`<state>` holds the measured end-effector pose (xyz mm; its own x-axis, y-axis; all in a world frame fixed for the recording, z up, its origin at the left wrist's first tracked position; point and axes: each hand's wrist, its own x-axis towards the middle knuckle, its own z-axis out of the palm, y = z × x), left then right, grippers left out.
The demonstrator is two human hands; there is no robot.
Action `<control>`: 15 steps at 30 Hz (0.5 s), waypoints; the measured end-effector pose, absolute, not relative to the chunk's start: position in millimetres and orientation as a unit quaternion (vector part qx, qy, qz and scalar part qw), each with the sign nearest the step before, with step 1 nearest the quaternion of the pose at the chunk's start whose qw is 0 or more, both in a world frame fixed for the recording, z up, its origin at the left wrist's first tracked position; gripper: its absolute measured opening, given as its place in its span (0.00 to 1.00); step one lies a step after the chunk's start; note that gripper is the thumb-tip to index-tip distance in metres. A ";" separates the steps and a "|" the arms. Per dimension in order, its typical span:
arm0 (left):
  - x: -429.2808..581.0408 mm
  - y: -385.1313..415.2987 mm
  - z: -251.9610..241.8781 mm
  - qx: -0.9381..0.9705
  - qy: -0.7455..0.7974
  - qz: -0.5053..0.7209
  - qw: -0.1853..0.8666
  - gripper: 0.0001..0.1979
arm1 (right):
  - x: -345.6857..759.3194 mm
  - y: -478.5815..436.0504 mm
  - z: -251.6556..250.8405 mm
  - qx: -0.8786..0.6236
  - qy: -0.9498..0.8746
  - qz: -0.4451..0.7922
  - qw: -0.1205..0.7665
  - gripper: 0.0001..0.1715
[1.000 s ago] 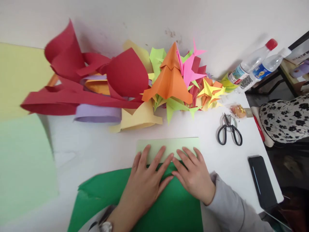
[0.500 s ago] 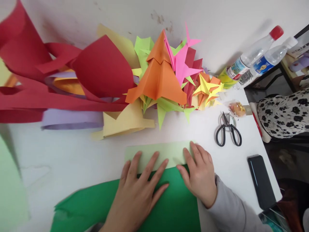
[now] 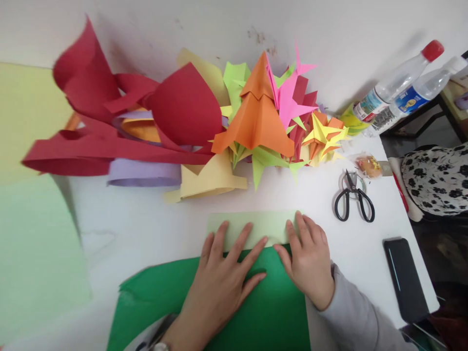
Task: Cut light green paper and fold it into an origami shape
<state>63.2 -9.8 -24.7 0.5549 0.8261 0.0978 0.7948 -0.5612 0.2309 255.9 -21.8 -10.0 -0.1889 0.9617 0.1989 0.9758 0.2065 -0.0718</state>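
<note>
Strip [image 3: 272, 226] lies along the far edge of the green sheet [image 3: 270, 307]; left hand [image 3: 223, 287], spread flat, and right hand [image 3: 310, 265], loosely bent, touch the strip, gripping nothing.

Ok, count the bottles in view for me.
2: the red-capped bottle at the back right of the table, and the white-capped bottle just right of it.

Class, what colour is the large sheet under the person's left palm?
The large sheet is deep green; the head view shows it best.
</note>
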 end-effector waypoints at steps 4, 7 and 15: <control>63.3 -10.4 -23.3 0.881 0.457 0.096 0.080 0.28 | 255.2 -24.1 -9.5 -0.621 -0.779 -0.033 0.081 0.34; 63.4 -11.0 -23.3 0.882 0.454 0.098 0.075 0.29 | 254.1 -26.8 -7.2 -0.613 -0.787 -0.015 0.065 0.41; 63.7 -12.5 -21.8 0.885 0.449 0.100 0.069 0.32 | 255.0 -35.5 -10.2 -0.591 -0.805 -0.001 0.049 0.49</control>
